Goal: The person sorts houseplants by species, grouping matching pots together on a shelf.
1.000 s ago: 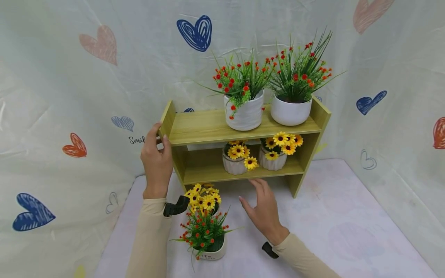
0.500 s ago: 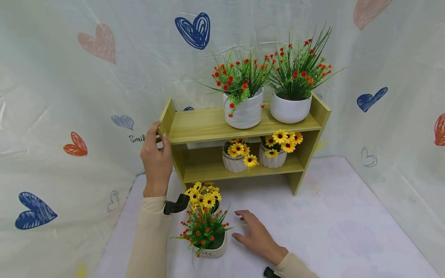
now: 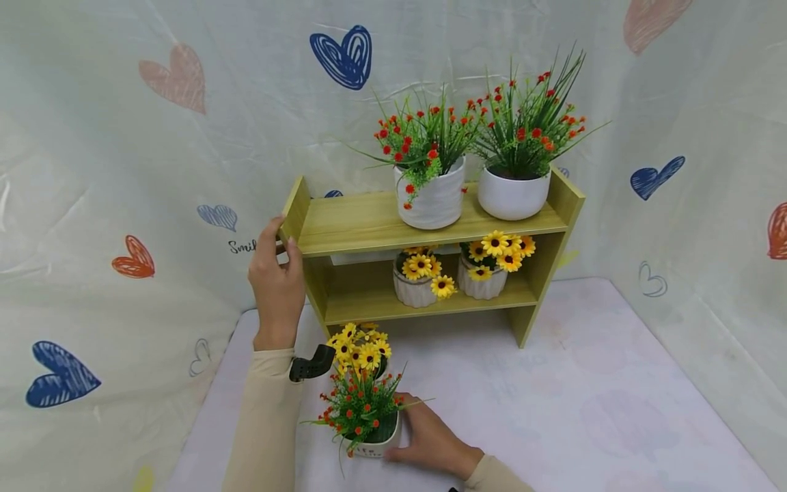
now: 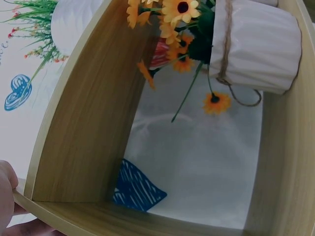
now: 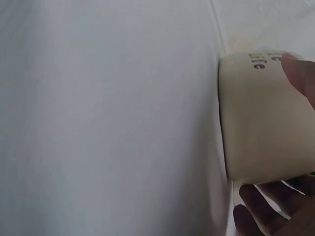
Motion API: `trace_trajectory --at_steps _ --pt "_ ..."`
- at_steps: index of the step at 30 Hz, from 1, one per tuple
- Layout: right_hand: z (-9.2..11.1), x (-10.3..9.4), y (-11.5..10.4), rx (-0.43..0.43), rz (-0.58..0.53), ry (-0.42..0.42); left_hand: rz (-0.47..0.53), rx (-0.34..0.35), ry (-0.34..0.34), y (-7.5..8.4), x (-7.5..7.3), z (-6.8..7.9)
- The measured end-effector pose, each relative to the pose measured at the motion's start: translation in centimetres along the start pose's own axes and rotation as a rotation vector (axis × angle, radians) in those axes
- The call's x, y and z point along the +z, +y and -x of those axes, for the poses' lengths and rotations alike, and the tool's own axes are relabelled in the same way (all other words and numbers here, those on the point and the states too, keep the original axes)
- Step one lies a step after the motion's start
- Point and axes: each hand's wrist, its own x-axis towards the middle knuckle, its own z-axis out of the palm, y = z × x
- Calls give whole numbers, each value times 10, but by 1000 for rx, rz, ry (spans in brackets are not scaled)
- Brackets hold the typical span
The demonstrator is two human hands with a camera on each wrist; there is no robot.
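My left hand (image 3: 278, 294) grips the left side panel of a two-tier wooden shelf (image 3: 350, 222), thumb at the front edge. In the left wrist view its fingers show at the corner of the wooden shelf (image 4: 83, 123). My right hand (image 3: 433, 437) curls round a cream flower pot (image 3: 375, 449) of red flowers and grass, thumb in front and fingers behind. The right wrist view shows lettering on the cream pot (image 5: 268, 118), which stands on the table with the thumb on its wall. Just behind it is a pot of yellow flowers (image 3: 363, 352), its pot mostly hidden.
Two white pots with red flowers, one ribbed (image 3: 433, 198) and one smooth (image 3: 515, 195), stand on the top board. Below them are two smaller pots of yellow daisies (image 3: 415, 290) (image 3: 484, 283). A pale cloth covers the table (image 3: 584, 396); a heart-printed curtain (image 3: 123, 171) hangs behind.
My right hand has come down and left from in front of the shelf to the cream pot and taken hold of it. My left hand has stayed on the shelf.
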Motion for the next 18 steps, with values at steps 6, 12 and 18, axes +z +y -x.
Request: trace_trajectory --at_steps 6,12,18 --pt "-4 6 -4 57 -27 0 1 -6 1 0 -1 0" --pt "-1 6 -4 66 -14 20 0 -7 -1 0 -1 1" --pt "10 0 -5 81 -13 38 9 -1 -3 0 -1 1"
